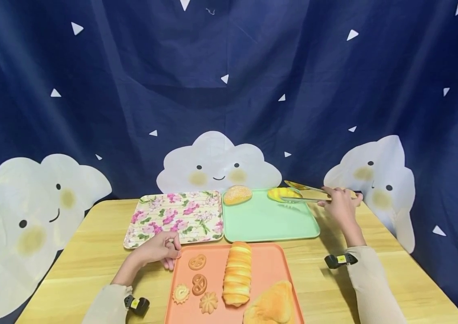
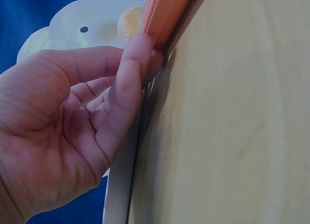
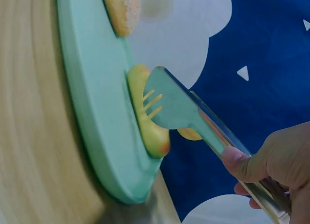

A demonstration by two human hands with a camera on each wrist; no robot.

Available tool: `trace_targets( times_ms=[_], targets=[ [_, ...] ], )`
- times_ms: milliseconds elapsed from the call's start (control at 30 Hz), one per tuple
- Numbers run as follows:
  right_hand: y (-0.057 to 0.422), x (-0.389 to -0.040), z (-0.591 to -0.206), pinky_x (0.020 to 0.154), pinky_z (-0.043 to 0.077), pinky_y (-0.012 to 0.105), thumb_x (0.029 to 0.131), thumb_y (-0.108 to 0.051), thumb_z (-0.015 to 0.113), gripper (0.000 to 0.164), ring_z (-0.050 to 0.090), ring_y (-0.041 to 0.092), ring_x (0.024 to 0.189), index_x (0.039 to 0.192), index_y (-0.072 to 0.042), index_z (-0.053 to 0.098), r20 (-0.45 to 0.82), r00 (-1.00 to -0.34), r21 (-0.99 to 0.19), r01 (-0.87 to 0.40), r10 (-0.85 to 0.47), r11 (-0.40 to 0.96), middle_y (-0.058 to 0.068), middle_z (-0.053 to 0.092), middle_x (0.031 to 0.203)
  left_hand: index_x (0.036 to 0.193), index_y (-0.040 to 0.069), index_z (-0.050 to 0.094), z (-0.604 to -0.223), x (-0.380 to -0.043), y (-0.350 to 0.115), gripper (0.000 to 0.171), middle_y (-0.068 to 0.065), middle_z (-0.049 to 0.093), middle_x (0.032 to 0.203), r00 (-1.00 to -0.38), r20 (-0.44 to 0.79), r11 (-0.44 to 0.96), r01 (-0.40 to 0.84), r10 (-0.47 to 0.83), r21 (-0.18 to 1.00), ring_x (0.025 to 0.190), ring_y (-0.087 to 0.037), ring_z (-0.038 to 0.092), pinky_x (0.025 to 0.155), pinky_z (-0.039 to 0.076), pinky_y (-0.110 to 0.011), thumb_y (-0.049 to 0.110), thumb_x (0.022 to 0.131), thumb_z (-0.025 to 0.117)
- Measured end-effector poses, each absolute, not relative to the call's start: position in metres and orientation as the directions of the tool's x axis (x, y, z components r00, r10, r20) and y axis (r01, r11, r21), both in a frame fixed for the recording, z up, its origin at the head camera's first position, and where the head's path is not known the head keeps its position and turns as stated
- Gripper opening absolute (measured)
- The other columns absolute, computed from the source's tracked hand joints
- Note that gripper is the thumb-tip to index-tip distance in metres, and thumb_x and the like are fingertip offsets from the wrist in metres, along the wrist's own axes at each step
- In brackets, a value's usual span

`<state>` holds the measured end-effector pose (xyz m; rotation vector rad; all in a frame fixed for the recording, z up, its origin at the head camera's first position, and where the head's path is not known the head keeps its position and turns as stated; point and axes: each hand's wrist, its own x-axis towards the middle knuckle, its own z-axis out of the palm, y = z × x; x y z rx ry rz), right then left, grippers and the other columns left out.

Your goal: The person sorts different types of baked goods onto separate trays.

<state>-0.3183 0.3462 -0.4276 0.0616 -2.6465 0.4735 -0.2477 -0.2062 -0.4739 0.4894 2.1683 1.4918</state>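
Observation:
My left hand [image 1: 156,249] pinches the far left corner of the orange tray [image 1: 263,258], its fingertips at the rim in the left wrist view. My right hand [image 1: 342,208] grips metal serving tongs [image 3: 169,105] by their arms, thumb on one side. The tongs' arms stand apart. Their slotted end overlaps a yellow scored bread roll [image 3: 145,122] in the right wrist view; whether it touches the roll I cannot tell. That roll lies at the far right end of the mint green tray [image 1: 269,222]. A sugar-dusted bun [image 1: 238,195] sits at the same tray's far left corner.
On the orange tray lie a long ridged loaf [image 1: 238,274], a large golden bread [image 1: 271,306] and several cookies, including a pretzel-shaped one [image 1: 199,284]. A floral tray [image 1: 172,220] lies left of the green one. A dark blue curtain [image 1: 196,99] hangs behind the wooden table [image 1: 79,265].

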Motion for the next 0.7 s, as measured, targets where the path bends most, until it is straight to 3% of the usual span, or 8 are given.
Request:
trace_targets(
  times_ms=[267, 500, 700],
  targets=[
    [0.338, -0.316, -0.419, 0.100, 0.016, 0.077, 0.084, -0.019, 0.081, 0.052, 0.050, 0.046, 0.099, 0.131, -0.004, 0.065, 0.517, -0.856, -0.306, -0.190, -0.005, 0.933, 0.030, 0.065, 0.113, 0.094, -0.008, 0.053, -0.475, -0.249, -0.207, 0.015, -0.008, 0.066, 0.066, -0.826, -0.171, 0.346, 0.031, 0.538, 0.938, 0.053, -0.015, 0.067, 0.048, 0.057, -0.025, -0.001, 0.091, 0.065],
    [0.319, -0.314, -0.407, 0.095, 0.022, 0.069, 0.077, -0.013, 0.087, 0.054, 0.052, 0.041, 0.093, 0.127, -0.006, 0.068, 0.673, -0.732, -0.282, -0.383, -0.103, 0.880, 0.021, 0.069, 0.098, 0.094, -0.009, 0.053, -0.475, -0.249, -0.208, 0.015, -0.008, 0.066, 0.065, -0.831, -0.162, 0.352, 0.043, 0.533, 0.935, 0.053, -0.015, 0.067, 0.048, 0.057, -0.026, -0.001, 0.090, 0.066],
    [0.294, -0.305, -0.386, 0.093, 0.025, 0.064, 0.072, -0.016, 0.090, 0.058, 0.055, 0.033, 0.091, 0.126, -0.007, 0.070, 0.686, -0.675, -0.224, -0.552, -0.273, 0.803, 0.015, 0.070, 0.096, 0.094, -0.009, 0.053, -0.475, -0.247, -0.206, 0.015, -0.008, 0.066, 0.065, -0.832, -0.165, 0.348, 0.036, 0.530, 0.937, 0.053, -0.015, 0.067, 0.048, 0.057, -0.025, -0.002, 0.090, 0.065]
  ],
)
